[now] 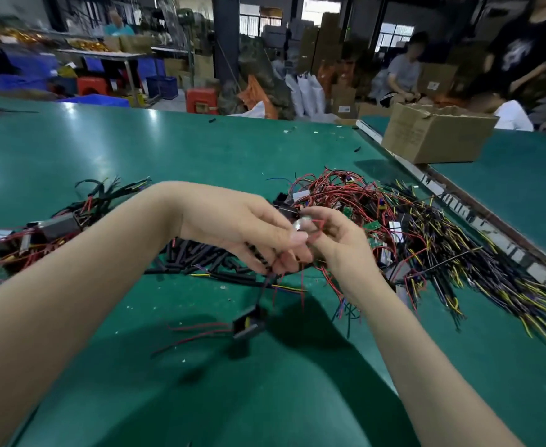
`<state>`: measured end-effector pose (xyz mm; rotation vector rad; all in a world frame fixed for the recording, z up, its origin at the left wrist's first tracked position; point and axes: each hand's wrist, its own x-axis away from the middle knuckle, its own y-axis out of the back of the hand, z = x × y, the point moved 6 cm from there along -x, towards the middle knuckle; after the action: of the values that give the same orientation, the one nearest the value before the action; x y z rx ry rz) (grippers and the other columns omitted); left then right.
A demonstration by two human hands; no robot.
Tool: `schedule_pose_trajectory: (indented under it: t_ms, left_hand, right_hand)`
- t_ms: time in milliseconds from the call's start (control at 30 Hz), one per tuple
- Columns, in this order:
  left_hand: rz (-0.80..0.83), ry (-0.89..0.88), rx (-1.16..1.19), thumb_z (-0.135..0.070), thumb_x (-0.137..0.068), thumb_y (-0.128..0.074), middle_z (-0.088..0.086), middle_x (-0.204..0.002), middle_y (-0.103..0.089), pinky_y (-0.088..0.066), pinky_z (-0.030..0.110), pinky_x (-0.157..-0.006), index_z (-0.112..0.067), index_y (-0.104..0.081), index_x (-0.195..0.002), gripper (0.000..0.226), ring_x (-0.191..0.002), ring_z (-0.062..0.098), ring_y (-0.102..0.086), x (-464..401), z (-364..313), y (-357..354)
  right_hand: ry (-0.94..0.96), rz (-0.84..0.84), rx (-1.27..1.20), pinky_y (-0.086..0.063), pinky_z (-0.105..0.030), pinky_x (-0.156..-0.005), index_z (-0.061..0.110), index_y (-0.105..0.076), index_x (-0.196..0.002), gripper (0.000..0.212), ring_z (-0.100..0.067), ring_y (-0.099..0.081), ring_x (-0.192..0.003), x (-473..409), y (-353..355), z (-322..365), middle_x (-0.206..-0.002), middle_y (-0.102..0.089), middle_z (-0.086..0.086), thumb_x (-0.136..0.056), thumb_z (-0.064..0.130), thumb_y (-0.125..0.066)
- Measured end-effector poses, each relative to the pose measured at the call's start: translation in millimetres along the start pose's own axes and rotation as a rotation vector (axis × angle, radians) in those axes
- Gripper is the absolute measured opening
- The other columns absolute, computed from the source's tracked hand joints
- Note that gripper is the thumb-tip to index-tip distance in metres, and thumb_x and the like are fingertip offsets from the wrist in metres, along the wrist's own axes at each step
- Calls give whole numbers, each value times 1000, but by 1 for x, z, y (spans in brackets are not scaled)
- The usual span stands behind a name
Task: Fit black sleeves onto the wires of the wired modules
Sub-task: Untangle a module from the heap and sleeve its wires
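Note:
My left hand [245, 230] and my right hand [336, 240] meet above the green table [200, 150]. The left hand's fingers curl round a black sleeve [258, 253] and the thin red wires that run through it. From those wires a small black module [249, 321] dangles, blurred, with red leads trailing to the left. The right hand pinches a round silver part [299, 225] and a red wire at the wires' upper end. Loose black sleeves [200, 256] lie heaped under the left wrist. A big tangle of wired modules [394, 227] lies to the right.
A pile of sleeved modules [55, 227] lies at the left. A cardboard box [432, 133] stands on the neighbouring table at the back right, past a metal edge strip [458, 201]. People sit and stand beyond the tables among boxes and stools.

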<state>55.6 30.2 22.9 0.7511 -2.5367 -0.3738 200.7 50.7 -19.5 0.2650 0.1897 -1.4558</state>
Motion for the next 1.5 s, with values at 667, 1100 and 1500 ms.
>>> schedule_pose_trajectory:
  t_ms: [667,1100,1500]
  left_hand:
    - [-788,558,-690,-43,-83,-55,10,-101,-65,-48,35,-77,-11,-59,-96,34,-95,30,-62,-127,43,45]
    - [-1364,123,-403,-23,-86,-56,12,-106,-67,-42,35,-88,-9,-60,-120,38,-103,32,-59,-63,43,44]
    - [-1674,-243,-163,-16,-92,-57,7,-113,-60,-39,21,-94,-5,-58,-125,34,-99,17,-57,-25,78,27]
  right_hand:
    - [-202,-184,-498,-44,-13,-52,15,-64,-96,26,-4,-59,-64,13,31,-30,-74,-67,10,-71,22,-67]
    - [-22,-354,-287,-50,-18,-75,24,-65,-94,23,-7,-61,-79,16,43,-26,-87,-67,6,-73,32,-71]
    - [58,-167,3,-46,-12,-72,31,-63,-92,15,0,-61,-77,18,20,-38,-83,-68,15,-84,20,-71]
